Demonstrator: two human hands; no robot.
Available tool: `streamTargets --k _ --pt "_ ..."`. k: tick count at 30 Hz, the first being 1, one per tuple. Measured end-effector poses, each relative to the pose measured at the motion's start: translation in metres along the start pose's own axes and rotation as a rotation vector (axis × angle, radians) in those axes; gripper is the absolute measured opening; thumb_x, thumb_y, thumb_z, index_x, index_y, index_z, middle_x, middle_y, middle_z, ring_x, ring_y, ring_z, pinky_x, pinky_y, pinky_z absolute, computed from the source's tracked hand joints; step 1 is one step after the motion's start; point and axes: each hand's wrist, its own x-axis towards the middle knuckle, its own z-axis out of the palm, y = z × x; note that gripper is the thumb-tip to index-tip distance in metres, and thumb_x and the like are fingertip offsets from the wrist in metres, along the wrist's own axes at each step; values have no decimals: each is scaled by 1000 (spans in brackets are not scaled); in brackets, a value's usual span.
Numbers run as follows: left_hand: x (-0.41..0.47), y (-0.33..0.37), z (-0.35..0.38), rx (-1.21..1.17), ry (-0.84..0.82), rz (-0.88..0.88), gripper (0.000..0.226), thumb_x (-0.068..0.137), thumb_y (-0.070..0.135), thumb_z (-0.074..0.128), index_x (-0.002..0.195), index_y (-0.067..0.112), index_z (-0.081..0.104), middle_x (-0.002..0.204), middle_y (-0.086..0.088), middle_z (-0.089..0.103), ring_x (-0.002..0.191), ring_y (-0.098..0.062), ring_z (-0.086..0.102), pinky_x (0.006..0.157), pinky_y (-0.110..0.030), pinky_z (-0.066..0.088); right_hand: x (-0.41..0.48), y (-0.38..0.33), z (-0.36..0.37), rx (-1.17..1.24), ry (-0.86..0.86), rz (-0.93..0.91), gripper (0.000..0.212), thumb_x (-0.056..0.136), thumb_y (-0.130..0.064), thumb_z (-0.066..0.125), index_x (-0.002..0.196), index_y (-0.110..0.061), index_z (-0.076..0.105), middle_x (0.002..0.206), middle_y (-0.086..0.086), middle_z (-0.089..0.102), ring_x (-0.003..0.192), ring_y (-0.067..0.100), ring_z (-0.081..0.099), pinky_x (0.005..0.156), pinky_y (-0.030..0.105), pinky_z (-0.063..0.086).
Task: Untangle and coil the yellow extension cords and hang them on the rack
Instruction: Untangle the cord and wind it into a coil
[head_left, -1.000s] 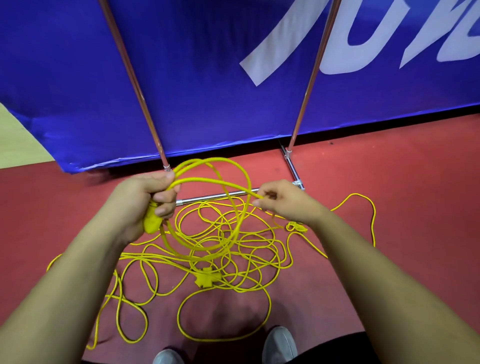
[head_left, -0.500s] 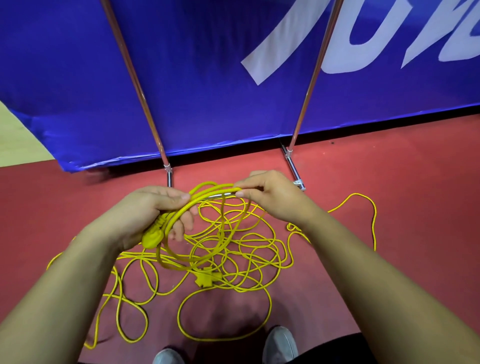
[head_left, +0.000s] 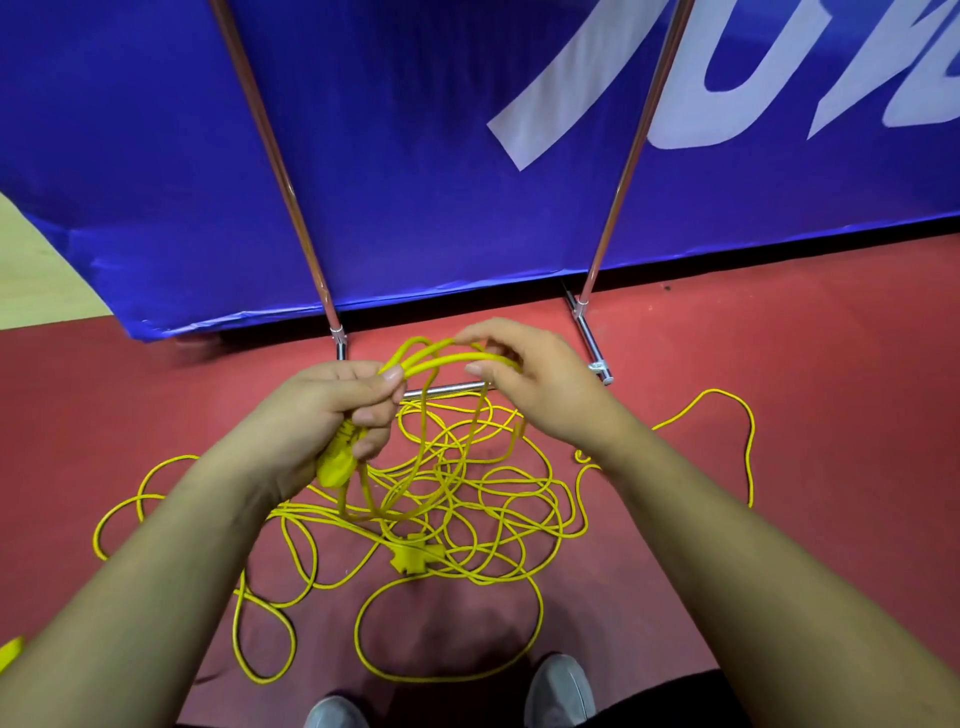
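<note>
A tangle of yellow extension cords (head_left: 467, 519) lies on the red floor in front of my feet. A three-way yellow socket end (head_left: 415, 557) sits in the middle of the tangle. My left hand (head_left: 332, 410) grips a yellow plug (head_left: 336, 462) together with a few coiled loops (head_left: 415, 457) that hang below it. My right hand (head_left: 530, 379) pinches the cord at the top of the loops, close to my left hand. The metal rack's two uprights (head_left: 623, 171) rise behind the cords, with a low crossbar (head_left: 447, 389) partly hidden by my hands.
A blue banner with white lettering (head_left: 467, 156) hangs right behind the rack. A loose cord loop (head_left: 743, 431) trails off to the right on the red floor (head_left: 831, 364). My two grey shoes (head_left: 558, 691) stand at the bottom edge. A small yellow object (head_left: 10, 654) shows at the lower left.
My right hand has moved up and left toward my left hand, laying another loop onto the coil. The coil in my left hand has grown tighter.
</note>
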Motion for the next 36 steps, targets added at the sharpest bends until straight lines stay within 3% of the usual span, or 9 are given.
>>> streamTargets --k 2,4,7,11,17,24,29,33,36 --pt "0 2 0 -68 54 43 20 85 21 58 76 5 51 49 -1 37 46 -22 48 43 -21 44 2 18 -5 3 30 104 5 90 -17 65 91 -13 67 72 2 59 64 7 49 64 32 42" --pt "0 5 0 -121 94 63 20 85 25 51 77 7 49 52 -3 43 49 -25 58 44 -24 49 0 40 -6 7 59 196 18 90 -24 64 80 -10 63 69 12 60 64 11 48 63 37 42" --pt "-1 9 0 -197 79 104 19 87 27 50 79 10 47 49 2 37 34 -12 38 39 -20 35 -7 67 -2 46 103 300 22 92 -25 62 76 -11 59 69 15 62 65 16 51 67 43 46" --pt "-2 10 2 -131 70 104 30 91 24 44 91 -2 59 45 -2 35 34 -14 34 40 -20 34 -8 82 4 83 174 362 22 95 -20 58 74 -21 54 56 -3 54 61 25 66 62 36 48" --pt "-7 8 0 -80 35 -37 25 86 19 48 80 1 64 59 -14 56 52 -28 65 49 -29 56 -8 95 9 102 210 392 23 94 -19 60 80 -1 62 53 0 42 53 16 41 55 28 33" --pt "-2 19 -9 -324 -3 81 28 91 27 46 88 2 56 41 8 27 27 -1 24 35 -18 19 -13 104 15 48 116 441 26 92 -19 63 69 -10 57 57 1 48 53 12 41 53 28 33" --pt "-4 25 -19 -419 115 144 29 97 32 38 74 16 48 40 10 31 39 -5 39 43 -16 37 -40 124 31 101 -52 650 32 91 -11 64 65 -19 48 58 -4 37 49 6 31 47 24 26" --pt "0 21 -20 -333 234 141 25 92 38 44 78 17 48 52 5 54 62 -15 69 54 -21 55 -40 113 48 463 57 823 19 92 -7 63 85 -14 47 68 7 59 51 13 57 47 19 44" --pt "7 15 -18 -198 264 154 24 94 36 45 85 16 53 59 -1 64 57 -17 69 50 -20 53 -26 91 57 528 67 852 18 96 -12 59 83 -16 46 62 7 55 41 12 52 43 21 42"
